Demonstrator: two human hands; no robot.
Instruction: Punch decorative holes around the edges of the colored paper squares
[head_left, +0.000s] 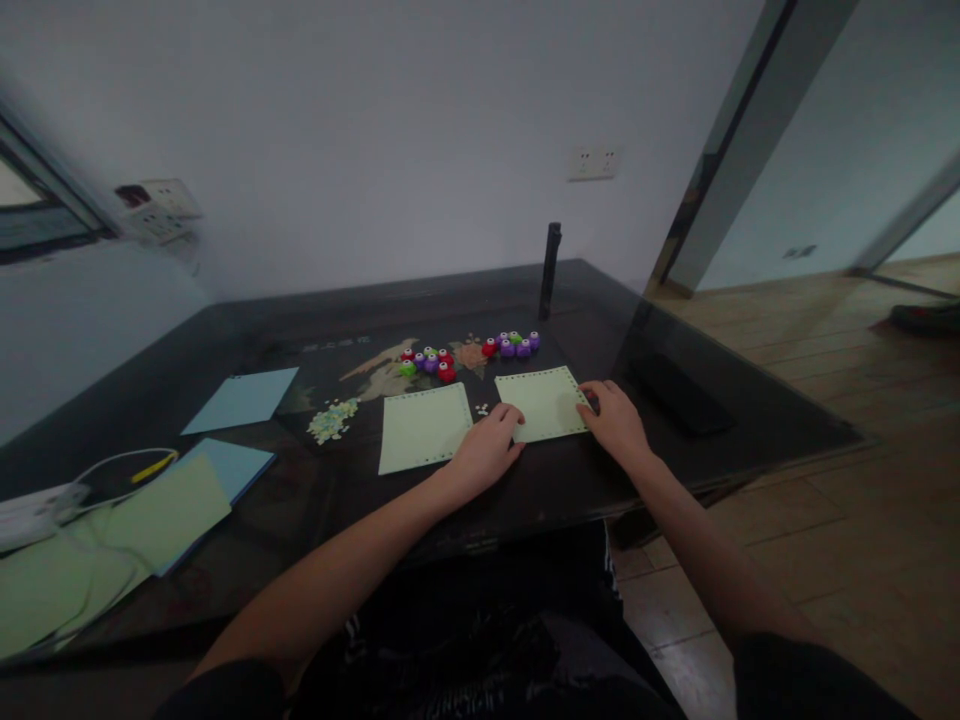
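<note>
Two pale yellow-green sheets lie flat side by side on the dark table. The right sheet [546, 402] has small marks along its edges; the left sheet [424, 425] has them along its right side. My left hand [487, 442] rests between the sheets, its fingertips at the right sheet's lower left edge. At that sheet's right edge is my right hand [611, 415], thumb and fingers slightly apart around the border. A few tiny pale pieces [482, 410] sit just above my left hand. Whether either hand pinches anything is too small to tell.
Behind the sheets are red, purple and green round pieces [431, 362]. A pile of small pale bits [332, 420] lies left. Blue sheets [244, 400], green sheets [180, 500] and a cable are farther left. A black upright object [550, 270] stands at the back; a dark flat item [682, 395] lies right.
</note>
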